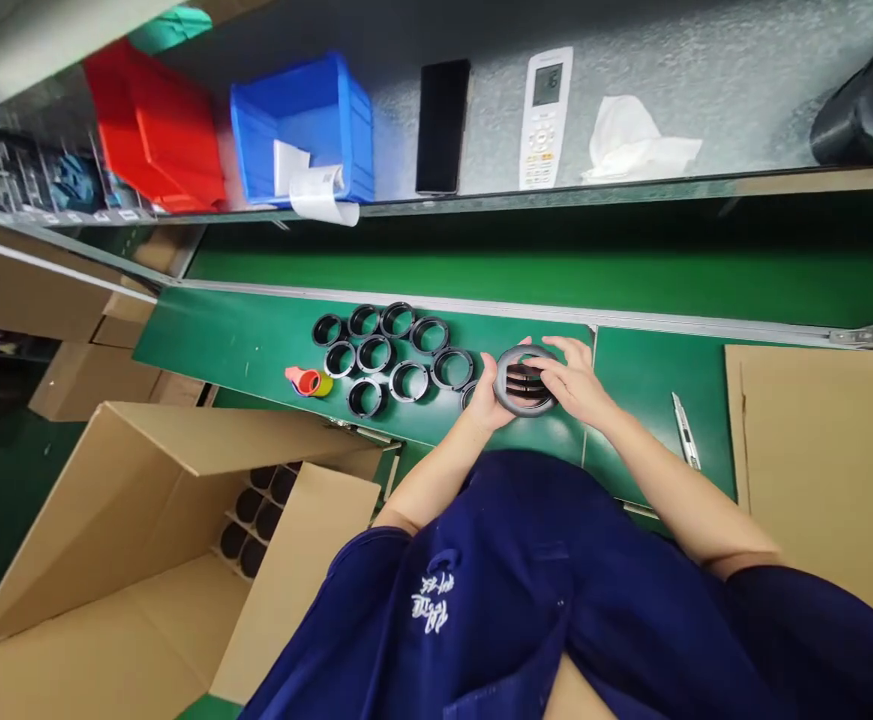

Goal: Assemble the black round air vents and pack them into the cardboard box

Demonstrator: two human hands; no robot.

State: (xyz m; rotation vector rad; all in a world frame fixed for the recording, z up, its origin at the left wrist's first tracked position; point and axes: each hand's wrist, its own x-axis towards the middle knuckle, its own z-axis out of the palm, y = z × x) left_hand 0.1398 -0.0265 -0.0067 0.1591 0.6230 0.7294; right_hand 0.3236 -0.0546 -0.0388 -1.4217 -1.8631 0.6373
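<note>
Between my hands is a round dark grey ring-shaped part [509,404] with slats across its opening. My left hand [487,402] grips it from the left, with fingers behind it. My right hand [572,380] lies on its right side, with fingertips reaching over the opening onto the slats. To the left, several black rings [410,381] stand in loose rows on the green worktop [256,330]. One of them is partly hidden behind my left hand. Left of the rings lies a red and yellow tape roll or cap-like piece [310,382].
An open cardboard box [143,520] with dark round parts stands at lower left. A utility knife [685,432] and flat cardboard [826,460] lie at right. The shelf above bears a red bin [155,125], blue bin [301,110], phone [442,125], remote control [546,118] and tissue [635,140].
</note>
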